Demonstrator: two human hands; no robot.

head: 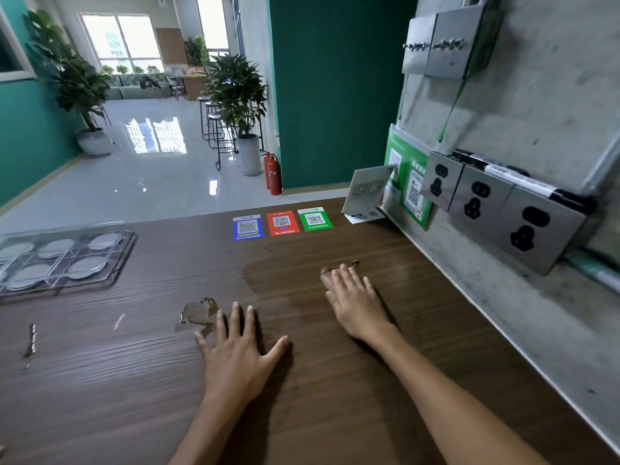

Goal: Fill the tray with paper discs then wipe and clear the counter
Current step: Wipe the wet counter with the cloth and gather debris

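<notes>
Tray at left edge looks filled with paper discs, so I judge we're on wiping: both my left hand and right hand lie flat and released on the worktop, holding nothing, puddle at centre needs a cloth next.

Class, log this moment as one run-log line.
left hand: flat on counter | right hand: flat on wet patch | puddle: unwiped | tray: holds discs
</notes>
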